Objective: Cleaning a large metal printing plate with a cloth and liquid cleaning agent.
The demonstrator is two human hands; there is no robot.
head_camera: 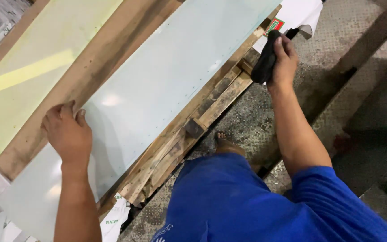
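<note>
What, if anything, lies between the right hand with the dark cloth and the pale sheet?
Nothing visible blocks it. The right hand grips the cloth just past the sheet's edge, over the wooden pallet slats beneath. The left hand rests on the sheet's far edge, well away.

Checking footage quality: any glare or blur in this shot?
Head view: soft glare patches on the pale glass sheet near the left hand; right hand and its dark cloth look sharp; right floor falls into shadow.
</note>
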